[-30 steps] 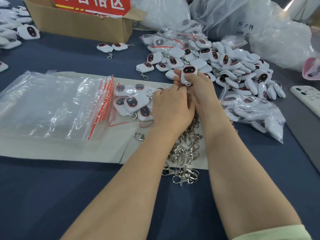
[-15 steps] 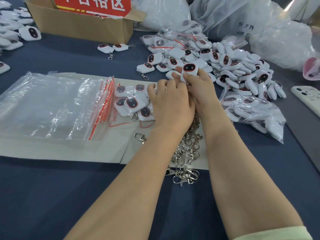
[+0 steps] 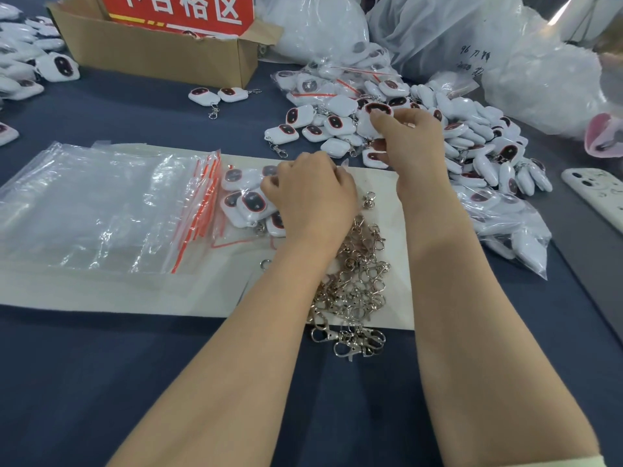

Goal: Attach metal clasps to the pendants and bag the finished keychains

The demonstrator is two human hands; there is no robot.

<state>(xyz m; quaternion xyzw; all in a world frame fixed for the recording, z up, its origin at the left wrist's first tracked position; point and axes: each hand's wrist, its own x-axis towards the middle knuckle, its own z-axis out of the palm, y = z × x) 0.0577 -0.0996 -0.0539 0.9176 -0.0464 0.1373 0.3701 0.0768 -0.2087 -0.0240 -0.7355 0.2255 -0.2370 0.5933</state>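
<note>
Right hand (image 3: 409, 139): grip clamped on white pendant (image 3: 371, 117), held over the far pendant pile (image 3: 478, 139). Left hand (image 3: 310, 200): fingers curled, contents hidden. Clasp heap (image 3: 357, 274) lies bodyward, beside the left wrist, so the left hand is nearer.

On the cream sheet (image 3: 118, 291) lie 1 stack of clear zip bags (image 3: 101, 210), too many to count, 1 part-filled bag (image 3: 222, 227) showing at least 5 pendants, 1 heap of metal clasps (image 3: 354, 281) beyond counting, 1 single clasp (image 3: 369, 200) apart from that heap, and 1 loose ring (image 3: 265, 264). Beyond the sheet's far edge sit 1 cardboard box (image 3: 158, 52), 2 finished keychains (image 3: 204, 96) lying alone, and 1 pile of pendants (image 3: 472, 136), too many to count. The right hand (image 3: 411, 139) holds 1 pendant (image 3: 377, 111). Right of the sheet lies 1 phone (image 3: 596, 193).
</note>
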